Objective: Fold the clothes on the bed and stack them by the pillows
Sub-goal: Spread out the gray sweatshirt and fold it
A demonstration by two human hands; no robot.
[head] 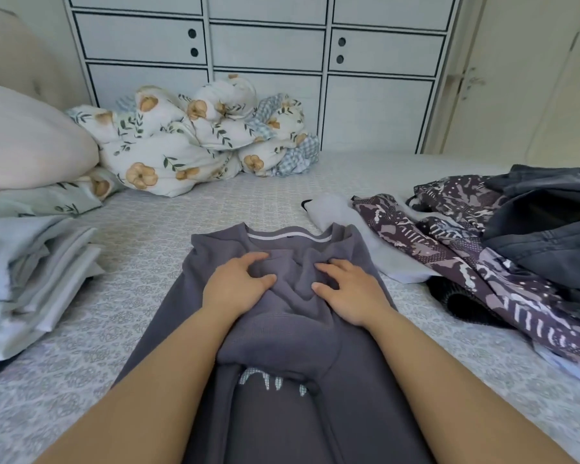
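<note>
Two hands rest on the grey top [272, 329], which lies flat on the bed [141, 262] in the near centre, neckline toward the far side. Our left hand [238, 283] and right hand [349, 293] press down on the chest area with fingers spread and lightly bent. We judge that the fingers bunch a fold of cloth between the two hands, but neither hand closes round the fabric.

The top reads as a soft, light knit. It will drape, wrinkle and slide over itself, so we should smooth it first, then take hold at the shoulder seams or side edges, where a pinch carries a full layer.

To the near left lies the folded stack [37, 272], beside the pillow [31, 142]. To the right lies an unfolded heap: a patterned garment [449, 242], a white garment [345, 236] and a dark denim piece [546, 229].

Both sleeves appear tucked inward, though our forearms cover much of them. The hem is cut off by the near edge of the view. A pale print near the lower front cannot be read.
</note>
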